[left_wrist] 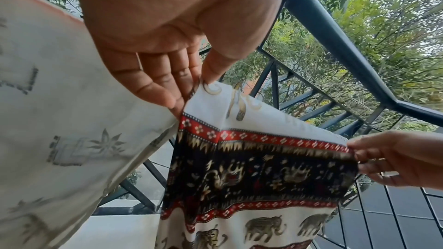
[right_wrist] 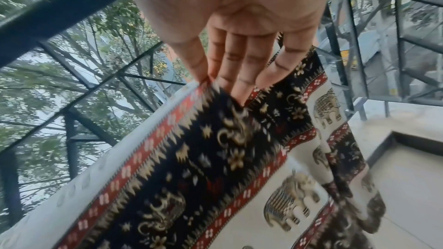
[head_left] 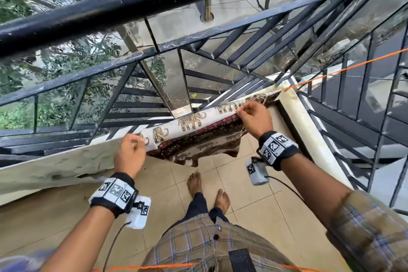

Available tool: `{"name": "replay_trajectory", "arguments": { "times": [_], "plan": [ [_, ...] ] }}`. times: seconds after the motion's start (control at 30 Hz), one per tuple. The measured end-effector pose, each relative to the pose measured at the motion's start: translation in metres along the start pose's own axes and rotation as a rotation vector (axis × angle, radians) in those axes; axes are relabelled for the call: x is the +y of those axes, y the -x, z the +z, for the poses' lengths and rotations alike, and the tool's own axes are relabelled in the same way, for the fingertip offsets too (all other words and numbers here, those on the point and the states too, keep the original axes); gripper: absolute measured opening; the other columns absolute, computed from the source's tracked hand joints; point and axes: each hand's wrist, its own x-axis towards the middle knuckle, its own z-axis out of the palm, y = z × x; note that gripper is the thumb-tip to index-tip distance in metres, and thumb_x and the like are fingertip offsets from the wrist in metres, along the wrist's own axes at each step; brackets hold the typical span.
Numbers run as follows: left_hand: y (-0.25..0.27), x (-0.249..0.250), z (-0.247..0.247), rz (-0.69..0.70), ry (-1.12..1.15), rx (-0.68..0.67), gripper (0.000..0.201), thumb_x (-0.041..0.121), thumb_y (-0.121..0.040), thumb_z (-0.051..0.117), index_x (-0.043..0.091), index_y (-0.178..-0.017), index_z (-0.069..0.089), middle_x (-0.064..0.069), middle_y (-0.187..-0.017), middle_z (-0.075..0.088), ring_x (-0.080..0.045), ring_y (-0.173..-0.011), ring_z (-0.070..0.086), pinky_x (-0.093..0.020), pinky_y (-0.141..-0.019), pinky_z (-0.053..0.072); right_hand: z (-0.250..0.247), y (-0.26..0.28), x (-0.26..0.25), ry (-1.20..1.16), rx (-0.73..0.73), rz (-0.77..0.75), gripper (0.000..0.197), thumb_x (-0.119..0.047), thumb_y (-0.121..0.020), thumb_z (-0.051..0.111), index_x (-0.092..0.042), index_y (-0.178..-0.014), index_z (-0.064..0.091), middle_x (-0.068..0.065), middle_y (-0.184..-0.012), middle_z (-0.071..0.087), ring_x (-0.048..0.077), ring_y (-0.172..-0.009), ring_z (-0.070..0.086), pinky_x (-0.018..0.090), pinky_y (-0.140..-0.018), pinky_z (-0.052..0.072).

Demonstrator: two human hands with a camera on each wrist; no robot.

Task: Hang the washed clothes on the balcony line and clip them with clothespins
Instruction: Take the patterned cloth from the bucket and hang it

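Fingers of the left hand (head_left: 130, 153) pinch the left top corner of an elephant-print cloth (head_left: 192, 120), thumb pressed against the fingertips with the fabric between them, as the left wrist view shows plainly. Just to the left of that hand hangs a pale printed sheet (head_left: 55, 165), already draped and touching the elephant-print cloth at its edge.

In the middle, the elephant-print cloth is folded over an orange line (head_left: 344, 69) that runs along the balcony railing (head_left: 132, 4), white elephant band on top, dark red-bordered band hanging toward the tiled floor (head_left: 254, 205). The person's bare feet stand on the tiles below it.

Farther right, the right hand (head_left: 255, 118) pinches the other top corner, thumb and forefinger closed on the fold while the remaining fingers lie straight along the fabric.

No clothespins can be seen in any view.

To do this step well, it seems best to draw both corners apart until the fold lies flat and taut along the line, keep equal lengths hanging on either side so it will not slide off, and leave the corners free for clipping.
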Motion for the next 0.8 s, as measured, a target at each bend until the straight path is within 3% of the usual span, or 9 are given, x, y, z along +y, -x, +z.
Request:
{"name": "replay_trajectory", "arguments": {
  "times": [0.1, 0.23, 0.3, 0.37, 0.43, 0.53, 0.6, 0.7, 0.8],
  "plan": [
    [-0.002, -0.001, 0.002, 0.000, 0.043, -0.017, 0.009, 0.032, -0.085, 0.058, 0.027, -0.093, 0.057, 0.006, -0.088, 0.066, -0.026, -0.083, 0.063, -0.039, -0.084, 0.052, -0.009, -0.011, 0.007, 0.133, -0.042, 0.079, 0.016, -0.038, -0.074, 0.062, -0.024, -0.075, 0.069, -0.007, -0.075, 0.072, 0.016, -0.079, 0.069, 0.034, -0.076, 0.058],
    [0.000, 0.011, 0.002, 0.070, -0.015, -0.012, 0.005, 0.026, -0.086, 0.064, 0.026, -0.086, 0.059, 0.003, -0.083, 0.068, -0.025, -0.079, 0.066, -0.042, -0.078, 0.056, -0.034, -0.023, 0.026, 0.073, 0.009, 0.162, 0.018, -0.049, -0.063, 0.059, -0.039, -0.074, 0.067, -0.006, -0.066, 0.071, 0.017, -0.070, 0.071, 0.040, -0.074, 0.060],
    [-0.002, 0.023, 0.008, 0.106, 0.080, -0.117, 0.005, 0.026, -0.083, 0.065, 0.028, -0.080, 0.063, 0.000, -0.077, 0.069, -0.027, -0.075, 0.069, -0.049, -0.075, 0.058, -0.051, -0.027, 0.036, 0.021, 0.072, 0.194, 0.018, -0.049, -0.061, 0.060, -0.039, -0.073, 0.067, -0.003, -0.064, 0.071, 0.019, -0.068, 0.071, 0.043, -0.072, 0.060],
    [0.000, 0.040, 0.020, 0.142, 0.131, -0.234, 0.010, 0.016, -0.086, 0.066, 0.025, -0.081, 0.066, -0.004, -0.080, 0.071, -0.028, -0.078, 0.070, -0.050, -0.079, 0.058, -0.066, -0.029, 0.038, -0.085, 0.118, 0.219, 0.008, -0.036, -0.069, 0.065, -0.029, -0.070, 0.068, 0.002, -0.066, 0.071, 0.018, -0.063, 0.069, 0.036, -0.062, 0.057],
    [0.008, 0.063, 0.038, 0.218, 0.142, -0.328, 0.011, 0.010, -0.090, 0.064, 0.019, -0.086, 0.068, -0.005, -0.085, 0.072, -0.026, -0.082, 0.070, -0.046, -0.082, 0.058, -0.078, -0.032, 0.037, -0.167, 0.147, 0.244, 0.010, -0.016, -0.080, 0.068, -0.022, -0.073, 0.065, 0.014, -0.078, 0.071, 0.016, -0.059, 0.062, 0.025, -0.052, 0.046],
    [0.020, 0.094, 0.071, 0.360, 0.130, -0.452, 0.009, 0.014, -0.094, 0.063, 0.018, -0.095, 0.070, 0.002, -0.089, 0.072, -0.019, -0.083, 0.071, -0.038, -0.081, 0.058, -0.088, -0.040, 0.038, -0.220, 0.147, 0.262, 0.014, -0.022, -0.074, 0.070, -0.021, -0.085, 0.061, 0.022, -0.084, 0.066, 0.018, -0.055, 0.054, 0.026, -0.051, 0.040],
    [0.024, 0.111, 0.095, 0.367, 0.138, -0.552, 0.017, 0.021, -0.094, 0.064, 0.021, -0.111, 0.068, 0.005, -0.101, 0.071, -0.016, -0.086, 0.071, -0.036, -0.083, 0.058, -0.090, -0.047, 0.038, -0.230, 0.134, 0.304, 0.015, -0.022, -0.077, 0.071, -0.023, -0.088, 0.061, 0.022, -0.085, 0.065, 0.018, -0.055, 0.052, 0.024, -0.050, 0.040],
    [0.026, 0.130, 0.128, 0.283, 0.188, -0.601, 0.042, 0.031, -0.094, 0.065, 0.024, -0.134, 0.056, 0.004, -0.122, 0.066, -0.018, -0.094, 0.070, -0.039, -0.090, 0.057, -0.085, -0.052, 0.029, -0.257, 0.052, 0.331, 0.013, -0.015, -0.087, 0.070, -0.024, -0.086, 0.060, 0.012, -0.076, 0.058, 0.014, -0.055, 0.049, 0.017, -0.040, 0.037],
    [0.028, 0.146, 0.158, 0.225, 0.214, -0.573, 0.050, 0.031, -0.092, 0.068, 0.017, -0.138, 0.054, -0.005, -0.133, 0.062, -0.012, -0.102, 0.063, -0.034, -0.098, 0.051, -0.086, -0.061, 0.030, -0.229, 0.021, 0.315, 0.016, -0.017, -0.088, 0.070, -0.022, -0.078, 0.058, 0.002, -0.068, 0.055, 0.015, -0.060, 0.051, 0.018, -0.041, 0.037]
  ]
}}
